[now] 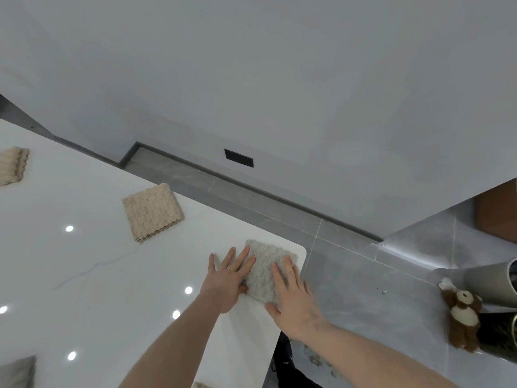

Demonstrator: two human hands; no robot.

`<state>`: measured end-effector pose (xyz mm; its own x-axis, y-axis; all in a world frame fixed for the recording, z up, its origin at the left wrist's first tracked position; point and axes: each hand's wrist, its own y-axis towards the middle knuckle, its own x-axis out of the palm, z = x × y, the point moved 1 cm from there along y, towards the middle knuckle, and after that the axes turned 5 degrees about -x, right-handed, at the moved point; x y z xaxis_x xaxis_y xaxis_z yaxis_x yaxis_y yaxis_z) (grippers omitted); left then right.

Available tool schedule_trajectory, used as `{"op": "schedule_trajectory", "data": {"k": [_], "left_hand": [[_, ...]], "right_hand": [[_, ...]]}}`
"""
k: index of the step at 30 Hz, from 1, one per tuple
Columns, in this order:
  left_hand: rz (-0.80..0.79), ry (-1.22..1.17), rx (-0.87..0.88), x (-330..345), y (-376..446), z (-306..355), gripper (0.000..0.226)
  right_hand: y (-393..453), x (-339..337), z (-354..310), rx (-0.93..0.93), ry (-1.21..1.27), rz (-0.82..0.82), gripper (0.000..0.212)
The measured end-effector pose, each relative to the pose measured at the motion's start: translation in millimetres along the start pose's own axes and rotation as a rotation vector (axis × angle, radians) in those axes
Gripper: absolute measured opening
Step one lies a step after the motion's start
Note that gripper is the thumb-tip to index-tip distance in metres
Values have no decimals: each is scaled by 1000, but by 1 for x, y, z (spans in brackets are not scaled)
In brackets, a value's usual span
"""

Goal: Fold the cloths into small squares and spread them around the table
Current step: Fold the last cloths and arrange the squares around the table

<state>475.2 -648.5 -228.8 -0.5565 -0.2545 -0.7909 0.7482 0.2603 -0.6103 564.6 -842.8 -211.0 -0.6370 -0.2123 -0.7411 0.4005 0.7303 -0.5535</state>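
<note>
Pressing: both hands lie flat on a folded grey cloth (267,271) at the rounded corner of the white table (92,275).
Left hand (225,285): fingers straight and spread, its fingertips on the cloth's left edge, the palm on the bare tabletop beside it.
Right hand (293,301): fingers straight, laid over the cloth's right side, the thumb under its near edge; holding nothing.
Grey cloth: a small square, between the two hands and touching both.
Tan cloth (152,215): folded square, beyond the left hand and well apart from it, near the far table edge.
Second tan cloth (12,165): further left, cut by the frame edge.
Near left corner: a greyish shape (16,372), possibly another cloth.
Floor to the right of the right hand: a brown and white stuffed toy (461,312) beside a pale round bin (489,281).
</note>
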Motion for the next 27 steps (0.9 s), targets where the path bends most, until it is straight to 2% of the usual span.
{"op": "schedule_trajectory", "data": {"k": [2, 8, 13, 16, 18, 21, 24, 27], "left_hand": [[-10, -21, -4, 0, 0, -1, 75], [6, -28, -64, 4, -3, 6, 75], [-1, 9, -164, -2, -10, 19, 88], [-26, -91, -165, -21, -17, 25, 90], [-21, -181, -135, -30, -24, 19, 85], [2, -237, -140, -21, -48, 4, 90], [-69, -319, -130, 3, -77, -4, 91], [-76, -384, -108, 17, -96, -1, 89]], "right_hand": [[3, -3, 1, -14, -31, 18, 88], [13, 9, 6, 15, -161, -89, 77], [12, 12, -7, 74, -200, -102, 82], [15, -5, -17, 120, -113, -167, 100], [18, -29, -19, 131, -18, -187, 96], [16, -50, -19, 115, 36, -123, 80], [3, -34, -21, 161, 145, -118, 90], [-4, 0, -27, 200, 175, -121, 96]]}}
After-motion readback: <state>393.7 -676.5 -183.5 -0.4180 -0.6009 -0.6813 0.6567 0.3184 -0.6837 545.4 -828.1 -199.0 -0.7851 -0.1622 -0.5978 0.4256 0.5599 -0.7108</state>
